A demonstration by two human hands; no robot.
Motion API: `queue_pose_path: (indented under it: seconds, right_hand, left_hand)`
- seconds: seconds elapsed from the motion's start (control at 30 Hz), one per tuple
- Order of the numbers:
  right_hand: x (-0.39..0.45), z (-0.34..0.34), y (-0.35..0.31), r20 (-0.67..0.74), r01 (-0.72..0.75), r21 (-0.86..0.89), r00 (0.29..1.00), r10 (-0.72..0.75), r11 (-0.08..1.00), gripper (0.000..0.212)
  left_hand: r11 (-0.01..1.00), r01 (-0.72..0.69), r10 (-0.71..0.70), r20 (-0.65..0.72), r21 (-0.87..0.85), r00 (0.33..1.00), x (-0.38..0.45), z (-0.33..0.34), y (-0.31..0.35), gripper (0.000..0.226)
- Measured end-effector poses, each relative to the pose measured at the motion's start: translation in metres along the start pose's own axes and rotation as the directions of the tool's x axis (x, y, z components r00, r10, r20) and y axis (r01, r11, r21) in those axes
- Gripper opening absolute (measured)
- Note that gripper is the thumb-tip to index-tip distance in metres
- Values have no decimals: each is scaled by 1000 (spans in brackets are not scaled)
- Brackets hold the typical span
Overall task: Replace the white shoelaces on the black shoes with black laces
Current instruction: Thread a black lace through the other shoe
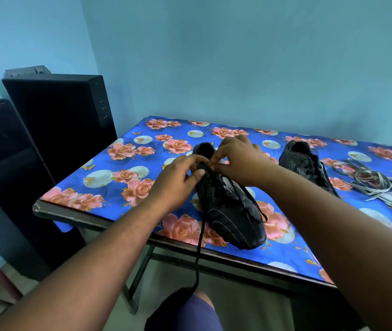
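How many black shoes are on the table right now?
2. One black shoe lies near the table's front edge under both hands, toe towards the camera. The second shoe sits farther back to the right, beside the pile of white laces.

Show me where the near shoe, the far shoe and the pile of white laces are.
near shoe (pixel 235 218): head view, on its toe part.
far shoe (pixel 297 161): head view, on its striped side.
white laces (pixel 379 185): head view, on the middle of the pile.
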State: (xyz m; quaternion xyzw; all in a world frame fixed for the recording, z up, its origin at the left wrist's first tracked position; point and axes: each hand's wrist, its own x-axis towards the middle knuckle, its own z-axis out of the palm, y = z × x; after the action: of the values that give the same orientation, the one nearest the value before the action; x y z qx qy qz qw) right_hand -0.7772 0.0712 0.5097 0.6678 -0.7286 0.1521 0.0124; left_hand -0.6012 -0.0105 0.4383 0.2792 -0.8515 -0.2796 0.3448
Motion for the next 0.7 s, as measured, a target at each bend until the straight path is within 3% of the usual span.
queue_pose_path:
  seconds: [0.2, 0.37, 0.47, 0.6, 0.7]
  right_hand:
    - [1, -2, -4, 80, 18, -47, 997, -14, 999, 16]
    - [-4, 3, 2, -30, -31, 231, 999, 39, 972, 14]
    - [-6, 8, 6, -92, -39, 259, 994, 65, 965, 12]
    - [-4, 13, 8, -48, 13, 248, 999, -2, 969, 13]
    - [-5, 10, 13, 7, 10, 393, 1000, -14, 920, 10]
  left_hand:
    - [1000, 1, -1, -130, -2, 991, -14, 7, 5, 40]
    - [996, 48, -65, -244, -75, 968, -16, 14, 8, 40]
    - [993, 83, -105, -282, -89, 954, -16, 16, 9, 36]
    - [988, 106, -135, -295, -113, 946, -16, 15, 12, 30]
    - [987, 115, -144, -296, -115, 944, -16, 13, 12, 26]
